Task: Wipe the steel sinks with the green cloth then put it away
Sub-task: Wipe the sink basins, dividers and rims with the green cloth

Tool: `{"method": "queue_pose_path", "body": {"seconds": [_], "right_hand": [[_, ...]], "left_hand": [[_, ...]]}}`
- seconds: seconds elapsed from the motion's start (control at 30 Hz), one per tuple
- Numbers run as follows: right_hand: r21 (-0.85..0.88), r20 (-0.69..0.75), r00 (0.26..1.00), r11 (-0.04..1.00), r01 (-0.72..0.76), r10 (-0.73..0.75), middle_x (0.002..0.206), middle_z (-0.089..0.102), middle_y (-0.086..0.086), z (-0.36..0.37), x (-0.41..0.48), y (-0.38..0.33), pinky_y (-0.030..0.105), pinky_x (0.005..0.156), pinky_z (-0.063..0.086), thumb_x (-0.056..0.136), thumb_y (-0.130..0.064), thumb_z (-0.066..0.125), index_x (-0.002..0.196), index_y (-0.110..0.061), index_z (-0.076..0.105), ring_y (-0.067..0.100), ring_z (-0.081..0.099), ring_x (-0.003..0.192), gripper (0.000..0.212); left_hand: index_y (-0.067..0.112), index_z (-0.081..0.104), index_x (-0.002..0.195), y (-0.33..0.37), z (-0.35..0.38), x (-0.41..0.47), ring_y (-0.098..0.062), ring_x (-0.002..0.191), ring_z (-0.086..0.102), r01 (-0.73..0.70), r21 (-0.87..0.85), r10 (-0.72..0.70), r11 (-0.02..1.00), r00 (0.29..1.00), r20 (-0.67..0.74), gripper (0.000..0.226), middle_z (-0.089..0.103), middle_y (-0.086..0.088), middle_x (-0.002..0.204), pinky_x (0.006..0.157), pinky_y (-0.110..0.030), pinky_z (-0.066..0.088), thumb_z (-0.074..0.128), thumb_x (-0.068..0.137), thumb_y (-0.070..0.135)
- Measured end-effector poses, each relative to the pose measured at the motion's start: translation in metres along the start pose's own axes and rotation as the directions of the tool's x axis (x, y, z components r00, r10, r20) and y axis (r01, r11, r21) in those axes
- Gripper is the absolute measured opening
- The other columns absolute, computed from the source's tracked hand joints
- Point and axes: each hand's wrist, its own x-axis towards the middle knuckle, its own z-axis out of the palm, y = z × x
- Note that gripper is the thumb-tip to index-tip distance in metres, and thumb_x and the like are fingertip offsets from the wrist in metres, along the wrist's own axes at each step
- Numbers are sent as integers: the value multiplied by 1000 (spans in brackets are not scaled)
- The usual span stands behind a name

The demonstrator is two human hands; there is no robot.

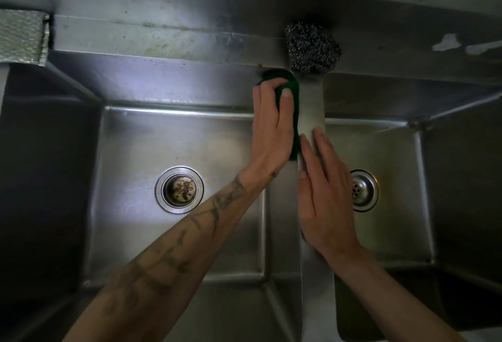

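Two steel sinks lie below me, the left sink (141, 135) and the right sink (391, 140), split by a narrow steel divider (311, 102). My left hand (271, 127) presses the green cloth (292, 83) flat against the left sink's right wall, up near the back corner; its fingers lie straight over the cloth. The cloth shows above and to the right of the hand. My right hand (326, 192) rests flat on the divider with straight fingers and holds nothing.
A steel wool scourer (312, 48) sits on the back ledge right behind the divider. Each sink has a round drain, left drain (179, 189) and right drain (362, 191). A silvery foil-like pad (21, 37) lies at the far left ledge.
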Motion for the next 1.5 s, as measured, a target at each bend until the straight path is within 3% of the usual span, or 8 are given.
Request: {"method": "queue_pose_path", "body": {"seconds": [0.2, 0.27, 0.53, 0.73, 0.9, 1.13, 1.37, 1.5], "right_hand": [[3, -10, 1000, 1000, 11, -11, 173, 23, 4, 0, 0, 1, 49, 124, 29, 109, -26, 32, 162, -16, 35, 17, 20, 159, 54], [5, -19, 1000, 1000, 15, -15, 172, 23, 4, 0, 0, 0, 49, 123, 30, 109, -27, 31, 162, -16, 36, 18, 22, 159, 54], [-2, -32, 999, 1000, 26, -26, 173, 22, 4, 0, 0, 0, 47, 123, 29, 109, -25, 33, 162, -15, 35, 18, 22, 159, 54], [-11, -36, 999, 1000, 25, -25, 172, 24, 5, -1, 0, -2, 41, 123, 27, 109, -25, 35, 162, -16, 36, 19, 25, 157, 54], [-24, -44, 999, 999, 32, -33, 172, 25, 5, 0, 0, -1, 41, 123, 28, 108, -24, 36, 161, -16, 37, 20, 28, 157, 54], [-39, -56, 997, 998, 58, -60, 169, 31, 11, -3, 0, -2, 40, 118, 30, 107, -23, 38, 159, -13, 41, 25, 35, 153, 52], [-81, 19, 998, 995, 63, -62, 170, 31, 9, -7, -6, 3, 46, 119, 34, 109, -28, 33, 159, -15, 39, 26, 34, 153, 53], [-120, 103, 990, 987, 104, -92, 165, 38, 6, -31, -32, 12, 48, 122, 30, 109, -31, 31, 154, -16, 46, 28, 31, 155, 50]], "left_hand": [[16, 49, 125, -100, -3, -44, -21, 105, 54, 218, 208, -244, 954, 963, 112, 31, 47, -4, 121, 98, -54, 52, 35, 110, 39], [15, 49, 126, -125, -8, -69, -25, 104, 55, 209, 291, -259, 934, 955, 145, 35, 48, -3, 120, 94, -56, 53, 35, 108, 42], [3, 48, 130, -114, -42, -148, -19, 106, 46, 167, 351, -292, 921, 893, 343, 32, 42, -3, 119, 103, -37, 44, 34, 111, 25], [10, 42, 129, -85, -72, -201, -14, 116, 41, 381, 472, -600, 795, 609, 518, 18, 38, -4, 130, 94, -10, 25, 38, 115, 18], [15, 42, 123, -45, -77, -208, -10, 104, 48, 565, 371, -671, 737, 541, 508, 11, 48, -8, 128, 77, -6, 35, 42, 113, 21], [33, 48, 114, 14, -81, -223, -13, 92, 60, 640, 91, -605, 763, 657, 449, 4, 60, -2, 108, 71, -22, 51, 45, 113, 32], [30, 57, 117, 44, -83, -230, -13, 96, 61, 561, 42, -544, 827, 777, 318, 29, 65, -2, 111, 84, -31, 53, 54, 94, 47], [29, 59, 120, 60, -90, -225, -17, 106, 62, 494, 54, -487, 868, 823, 291, 16, 63, -2, 119, 88, -28, 56, 62, 104, 33]]}}
